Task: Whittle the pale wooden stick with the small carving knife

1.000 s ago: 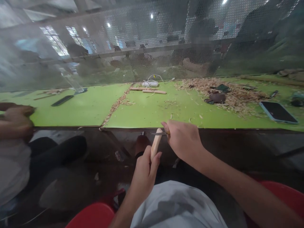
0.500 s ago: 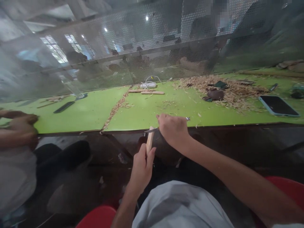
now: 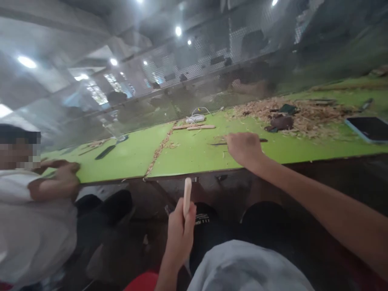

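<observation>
Clenched on the wooden stick [image 3: 187, 193], the left hand [image 3: 180, 234] holds it upright at lower centre, below the table [image 3: 127, 157] edge; the right hand [image 3: 244, 147], fisted round the knife [image 3: 218, 144], has lifted off the stick to rest mid-frame on the green top, so cutting looks paused

Lime-green surface [image 3: 194, 155]; pale tan wooden stick [image 3: 187, 196]; light-brown wood shavings [image 3: 303, 111]; black phone [image 3: 371, 128] with light-blue edge; grey perforated mesh screen [image 3: 212, 68].
</observation>
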Demonstrator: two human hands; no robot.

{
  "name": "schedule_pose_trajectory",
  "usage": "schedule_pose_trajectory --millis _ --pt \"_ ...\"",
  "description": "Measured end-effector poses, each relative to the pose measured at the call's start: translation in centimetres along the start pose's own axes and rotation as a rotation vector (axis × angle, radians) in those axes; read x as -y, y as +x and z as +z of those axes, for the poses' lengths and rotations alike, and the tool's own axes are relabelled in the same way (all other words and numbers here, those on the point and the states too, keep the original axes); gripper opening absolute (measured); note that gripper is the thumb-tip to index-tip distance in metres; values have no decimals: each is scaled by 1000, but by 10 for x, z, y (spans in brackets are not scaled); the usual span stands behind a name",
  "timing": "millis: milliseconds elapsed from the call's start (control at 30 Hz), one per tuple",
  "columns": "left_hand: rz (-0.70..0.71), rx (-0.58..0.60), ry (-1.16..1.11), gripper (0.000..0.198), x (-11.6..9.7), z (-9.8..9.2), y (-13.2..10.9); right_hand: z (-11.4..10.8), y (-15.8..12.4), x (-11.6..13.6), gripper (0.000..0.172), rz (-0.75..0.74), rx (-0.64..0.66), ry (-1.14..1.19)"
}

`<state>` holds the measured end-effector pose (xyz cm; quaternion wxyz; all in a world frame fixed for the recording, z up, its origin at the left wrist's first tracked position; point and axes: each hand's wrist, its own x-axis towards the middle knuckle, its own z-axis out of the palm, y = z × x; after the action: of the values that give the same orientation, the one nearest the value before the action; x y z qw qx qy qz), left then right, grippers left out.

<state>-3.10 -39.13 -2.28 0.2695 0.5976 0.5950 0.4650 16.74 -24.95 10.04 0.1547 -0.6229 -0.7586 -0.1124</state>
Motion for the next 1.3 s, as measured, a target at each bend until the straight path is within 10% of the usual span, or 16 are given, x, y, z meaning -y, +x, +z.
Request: schedule_pose_trajectory --millis 500,1300 --pt "43 240 -1 27 -1 17 15 5 -62 32 35 -215 52 150" --pt "1 160 -25 23 1 20 12 39 -60 45 44 -312 -222 85"
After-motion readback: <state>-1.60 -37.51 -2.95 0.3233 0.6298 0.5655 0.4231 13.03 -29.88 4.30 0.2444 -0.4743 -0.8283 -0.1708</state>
